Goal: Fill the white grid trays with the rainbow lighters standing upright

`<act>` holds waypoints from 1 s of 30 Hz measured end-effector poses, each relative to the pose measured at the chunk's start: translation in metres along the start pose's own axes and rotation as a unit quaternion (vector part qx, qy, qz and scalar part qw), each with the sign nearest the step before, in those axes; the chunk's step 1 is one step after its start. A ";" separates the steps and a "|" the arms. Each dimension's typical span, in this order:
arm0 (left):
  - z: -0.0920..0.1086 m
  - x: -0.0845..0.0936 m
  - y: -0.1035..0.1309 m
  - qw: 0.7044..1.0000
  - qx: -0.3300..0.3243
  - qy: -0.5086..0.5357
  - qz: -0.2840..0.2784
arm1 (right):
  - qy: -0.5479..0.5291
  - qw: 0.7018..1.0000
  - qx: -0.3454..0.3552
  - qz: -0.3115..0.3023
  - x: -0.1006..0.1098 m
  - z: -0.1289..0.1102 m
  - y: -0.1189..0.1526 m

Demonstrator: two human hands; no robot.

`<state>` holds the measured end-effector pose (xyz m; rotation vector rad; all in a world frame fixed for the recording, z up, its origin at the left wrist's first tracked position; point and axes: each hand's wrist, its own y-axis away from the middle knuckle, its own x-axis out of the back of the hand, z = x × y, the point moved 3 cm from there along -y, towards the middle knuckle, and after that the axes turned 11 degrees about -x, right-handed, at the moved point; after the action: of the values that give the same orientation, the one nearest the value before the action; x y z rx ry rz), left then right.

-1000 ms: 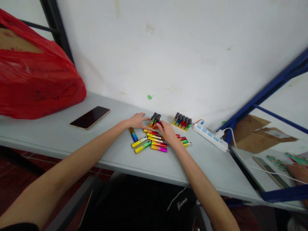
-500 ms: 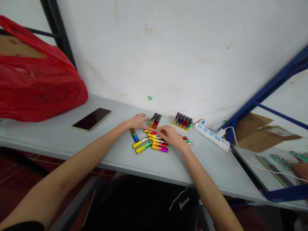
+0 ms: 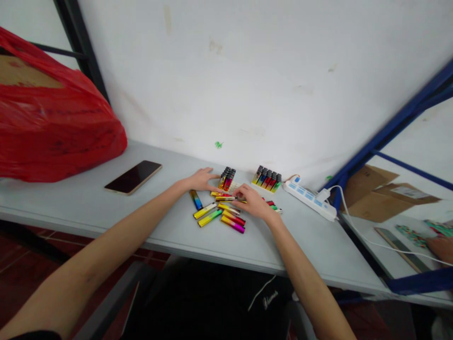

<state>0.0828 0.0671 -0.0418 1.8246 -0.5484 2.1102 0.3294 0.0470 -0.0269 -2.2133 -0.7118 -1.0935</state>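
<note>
My left hand (image 3: 201,180) lies beside the left rack, its fingers stretched out and apart, holding nothing. At its fingertips stand several lighters (image 3: 227,178), upright with black tops, in a pale tray (image 3: 235,186). My right hand (image 3: 252,200) has its fingers pinched on a yellow lighter (image 3: 226,199) just in front of that tray; the fingers hide part of it. Loose shiny lighters lie nearby: a blue one (image 3: 196,200), a yellow-green one (image 3: 210,217) and a yellow-magenta one (image 3: 232,224). Others show partly behind my right hand.
A second row of upright lighters (image 3: 267,179) stands against the wall. To its right lies a white power strip (image 3: 310,200) with a cable. A phone (image 3: 133,177) and a red plastic bag (image 3: 60,127) are on the left. Beyond the blue frame (image 3: 375,137) a person's hand (image 3: 440,248) shows.
The lighters in front of my right hand have shifted and spread, with the yellow-magenta one turned and lower. My left hand stays by the tray. The view has moved slightly.
</note>
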 end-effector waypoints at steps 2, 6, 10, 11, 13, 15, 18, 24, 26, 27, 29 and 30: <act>-0.001 -0.001 -0.001 1.000 -0.001 0.006 0.001 | -0.075 0.997 -0.025 0.011 0.003 0.004 -0.002; -0.002 -0.002 -0.001 1.000 -0.002 0.008 -0.001 | -0.294 0.950 -0.098 0.024 0.007 0.010 -0.007; -0.001 0.000 0.000 1.000 -0.007 0.008 -0.004 | -0.499 0.849 -0.163 0.064 0.009 0.009 -0.008; -0.001 0.000 0.000 1.000 -0.008 0.011 -0.006 | -0.531 0.827 -0.173 0.067 0.009 0.008 -0.008; -0.001 0.000 0.001 1.000 -0.008 0.016 -0.009 | -0.566 0.801 -0.183 0.060 0.008 0.004 -0.008; -0.003 0.000 0.001 1.000 -0.008 0.015 -0.013 | -0.569 0.800 -0.184 0.047 0.007 0.001 -0.007; -0.007 -0.002 0.000 1.000 -0.013 0.017 -0.023 | -0.536 0.821 -0.195 0.018 0.002 -0.002 -0.008; -0.015 -0.005 -0.001 0.998 -0.034 0.030 -0.044 | -0.326 0.920 -0.194 0.102 0.000 0.002 -0.010; -0.017 -0.006 -0.001 0.998 -0.036 0.032 -0.046 | -0.199 0.954 -0.153 0.164 0.003 0.000 -0.009; -0.017 -0.006 -0.001 0.998 -0.036 0.033 -0.045 | -0.140 0.963 -0.132 0.187 0.004 -0.002 -0.008; -0.017 -0.007 -0.001 0.998 -0.033 0.032 -0.043 | -0.059 0.969 -0.107 0.217 0.005 -0.006 -0.007; -0.017 -0.007 -0.001 0.998 -0.031 0.031 -0.043 | -0.038 0.968 -0.104 0.225 0.005 -0.007 -0.007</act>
<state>0.0697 0.0757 -0.0506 1.7116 -0.5051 2.0622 0.3241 0.0483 -0.0175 -2.4402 -0.1062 -0.8833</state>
